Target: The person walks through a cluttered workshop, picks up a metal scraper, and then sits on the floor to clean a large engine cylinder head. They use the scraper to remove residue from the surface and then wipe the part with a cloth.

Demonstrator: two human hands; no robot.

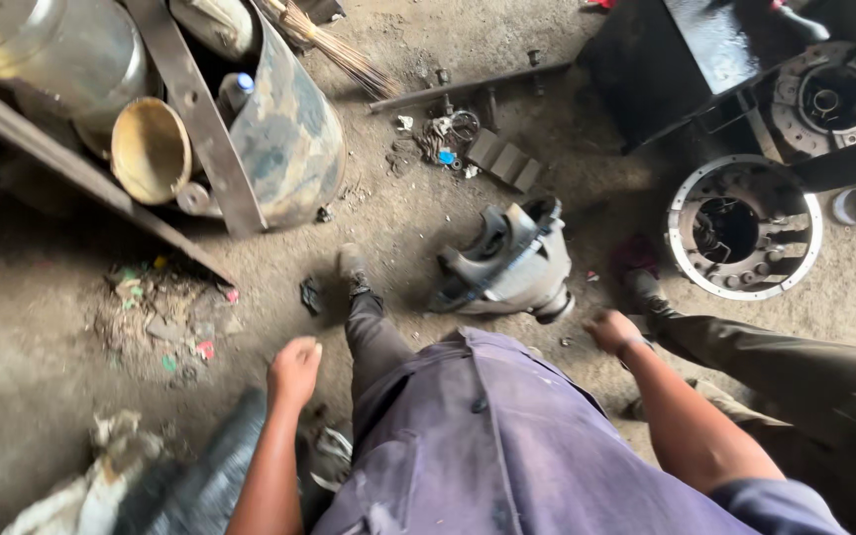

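Note:
I look straight down over my purple work shirt at a dirt floor. My left hand [294, 370] hangs at my side with fingers curled, holding nothing. My right hand [612, 330] is also curled and holds nothing, hovering just right of a grey cast-metal housing [507, 263] that lies on the ground in front of me. My left foot in a dark shoe [354, 267] stands a little left of that housing. My right leg stretches toward the right.
A round metal hub with bolts [743, 228] lies at the right, a second hub [829, 99] and a black metal box [691, 59] behind it. Drums and a funnel [151, 149] crowd the upper left. Small blocks [507, 159], rags and debris litter the floor.

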